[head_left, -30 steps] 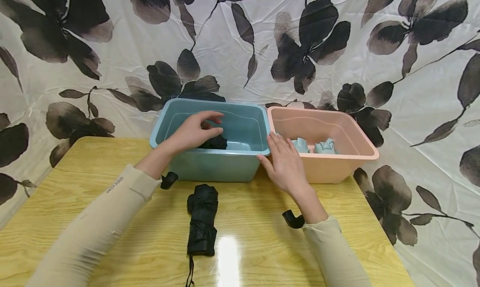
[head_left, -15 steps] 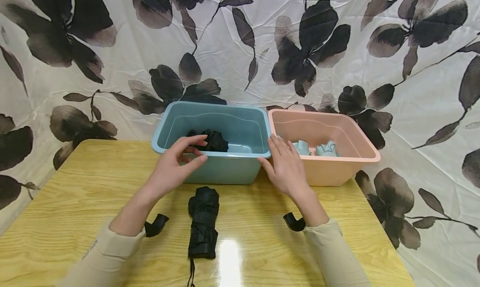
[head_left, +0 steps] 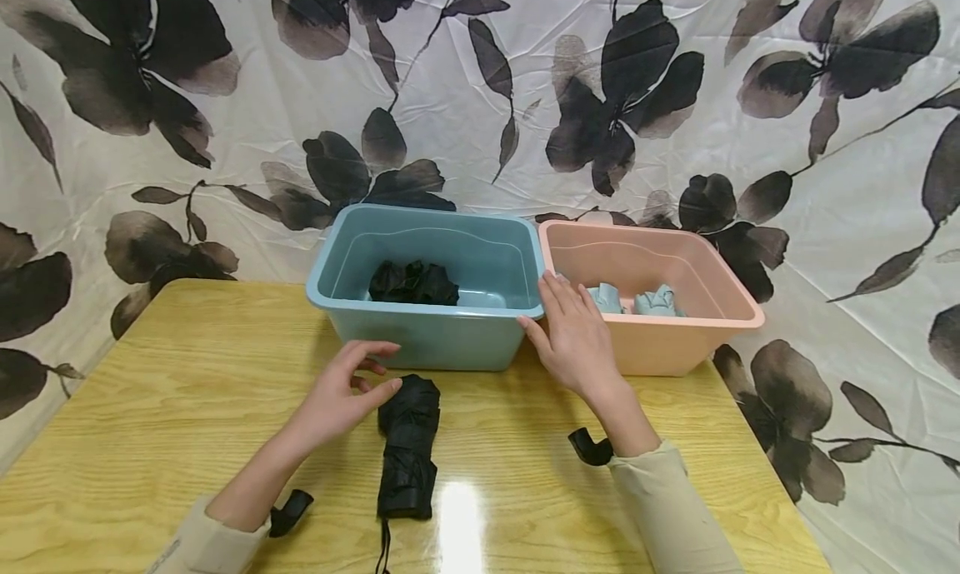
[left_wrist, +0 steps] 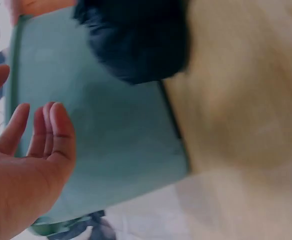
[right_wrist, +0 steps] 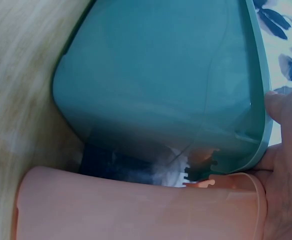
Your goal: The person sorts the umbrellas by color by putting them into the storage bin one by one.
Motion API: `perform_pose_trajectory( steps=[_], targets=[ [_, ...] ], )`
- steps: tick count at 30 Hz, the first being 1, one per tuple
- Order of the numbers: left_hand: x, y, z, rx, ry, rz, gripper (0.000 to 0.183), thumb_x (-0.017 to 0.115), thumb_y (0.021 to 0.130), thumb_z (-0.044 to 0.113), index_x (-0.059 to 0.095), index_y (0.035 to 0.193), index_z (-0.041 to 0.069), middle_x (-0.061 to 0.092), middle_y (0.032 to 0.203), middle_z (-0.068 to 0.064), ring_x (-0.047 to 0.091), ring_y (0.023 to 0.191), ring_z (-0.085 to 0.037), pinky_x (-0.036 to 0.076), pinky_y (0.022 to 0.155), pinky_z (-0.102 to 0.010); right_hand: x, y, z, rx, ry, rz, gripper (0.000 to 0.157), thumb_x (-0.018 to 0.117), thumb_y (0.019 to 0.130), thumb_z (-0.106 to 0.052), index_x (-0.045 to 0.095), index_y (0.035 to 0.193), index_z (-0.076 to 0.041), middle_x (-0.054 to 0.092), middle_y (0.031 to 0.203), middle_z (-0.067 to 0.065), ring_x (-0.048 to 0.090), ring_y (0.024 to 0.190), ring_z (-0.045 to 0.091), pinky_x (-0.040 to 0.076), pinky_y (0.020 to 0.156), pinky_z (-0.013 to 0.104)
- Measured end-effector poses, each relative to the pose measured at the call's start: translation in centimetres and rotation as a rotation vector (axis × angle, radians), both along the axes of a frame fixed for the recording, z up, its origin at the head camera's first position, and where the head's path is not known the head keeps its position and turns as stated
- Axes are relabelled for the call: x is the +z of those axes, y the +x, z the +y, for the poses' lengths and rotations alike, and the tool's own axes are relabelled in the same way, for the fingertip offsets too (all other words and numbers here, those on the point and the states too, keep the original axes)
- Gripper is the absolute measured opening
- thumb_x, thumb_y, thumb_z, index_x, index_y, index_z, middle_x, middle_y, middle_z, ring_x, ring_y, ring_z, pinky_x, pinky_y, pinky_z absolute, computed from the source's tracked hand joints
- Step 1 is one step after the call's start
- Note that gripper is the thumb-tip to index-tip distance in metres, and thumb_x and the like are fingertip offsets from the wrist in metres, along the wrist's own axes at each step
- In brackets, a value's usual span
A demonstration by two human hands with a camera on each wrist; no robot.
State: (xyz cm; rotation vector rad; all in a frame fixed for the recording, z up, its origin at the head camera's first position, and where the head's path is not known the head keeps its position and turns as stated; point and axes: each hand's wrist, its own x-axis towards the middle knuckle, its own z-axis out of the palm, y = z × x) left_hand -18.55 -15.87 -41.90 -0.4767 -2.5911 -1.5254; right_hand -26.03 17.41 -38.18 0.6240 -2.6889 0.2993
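A black folded umbrella [head_left: 407, 453] with a wrist cord lies lengthwise on the table. Just left of its far end is my left hand [head_left: 341, 401], fingers loosely bent, holding nothing; a small gap parts hand [left_wrist: 33, 165] and umbrella [left_wrist: 136, 42] in the left wrist view. My right hand [head_left: 576, 336] rests flat where the rims of the blue bin [head_left: 423, 341] and the pink bin [head_left: 667, 347] meet. In the right wrist view its thumb [right_wrist: 275, 106] touches the blue bin's rim. Inside the blue bin is a bunched black fabric item [head_left: 414, 284].
The pink bin holds pale blue folded bundles [head_left: 657, 301]. Both bins stand side by side at the back of the wooden table [head_left: 180, 407], before a floral cloth [head_left: 480, 99]. A black wrist-camera mount [head_left: 590, 447] juts from each wrist.
My left hand has withdrawn from over the blue bin, down and toward me, to beside the umbrella on the table. The black item in the bin is now uncovered. My right hand has stayed put.
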Motion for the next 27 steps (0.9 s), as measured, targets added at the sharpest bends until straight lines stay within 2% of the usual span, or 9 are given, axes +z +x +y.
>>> perform_pose_trajectory(
  steps=[5, 9, 15, 22, 27],
  targets=[
    [-1.6, 0.0, -0.4, -0.081, -0.085, -0.085, 0.048, 0.074, 0.098, 0.017, 0.059, 0.141, 0.002, 0.053, 0.135, -0.021, 0.059, 0.116, -0.036, 0.055, 0.089, -0.044, -0.1, 0.0, 0.1, -0.005, -0.004, -0.004, 0.068, 0.048, 0.11, -0.046, 0.041, 0.157, 0.002, 0.039, 0.164, 0.017, 0.036, 0.153, 0.033, 0.015, 0.129, 0.048],
    [-2.4, -0.2, -0.4, -0.153, -0.145, -0.159, 0.062, 0.074, 0.099, 0.029, 0.05, 0.149, 0.002, 0.042, 0.147, -0.025, 0.052, 0.128, -0.045, 0.055, 0.094, -0.053, 0.0, 0.0, 0.1, -0.006, 0.002, -0.009, 0.069, 0.048, 0.11, -0.046, 0.04, 0.158, 0.002, 0.038, 0.165, 0.017, 0.034, 0.154, 0.032, 0.014, 0.129, 0.047],
    [-3.3, -0.3, 0.1, -0.184, -0.247, -0.232, 0.088, 0.078, 0.093, 0.046, 0.038, 0.159, 0.003, 0.027, 0.16, -0.029, 0.039, 0.141, -0.053, 0.044, 0.106, -0.067, -0.1, -0.1, 0.0, -0.003, 0.004, -0.013, 0.069, 0.046, 0.11, -0.047, 0.039, 0.159, 0.002, 0.037, 0.165, 0.016, 0.033, 0.154, 0.032, 0.014, 0.13, 0.047],
    [-3.1, -0.4, 1.0, -0.209, -0.313, -0.252, 0.11, 0.086, 0.083, 0.052, 0.029, 0.163, 0.001, 0.021, 0.161, -0.03, 0.035, 0.145, -0.053, 0.041, 0.109, -0.067, -0.1, -0.1, 0.1, -0.005, 0.002, -0.009, 0.068, 0.047, 0.11, -0.046, 0.04, 0.158, 0.002, 0.038, 0.165, 0.017, 0.034, 0.154, 0.033, 0.016, 0.129, 0.048],
    [-2.9, -0.6, 1.5, -0.24, -0.355, -0.262, 0.114, 0.087, 0.081, 0.051, 0.027, 0.163, 0.0, 0.021, 0.162, -0.031, 0.03, 0.146, -0.054, 0.04, 0.108, -0.07, -0.1, 0.0, 0.0, -0.009, 0.008, -0.013, 0.068, 0.047, 0.11, -0.046, 0.04, 0.158, 0.002, 0.038, 0.165, 0.016, 0.033, 0.154, 0.032, 0.016, 0.129, 0.048]
  ],
)
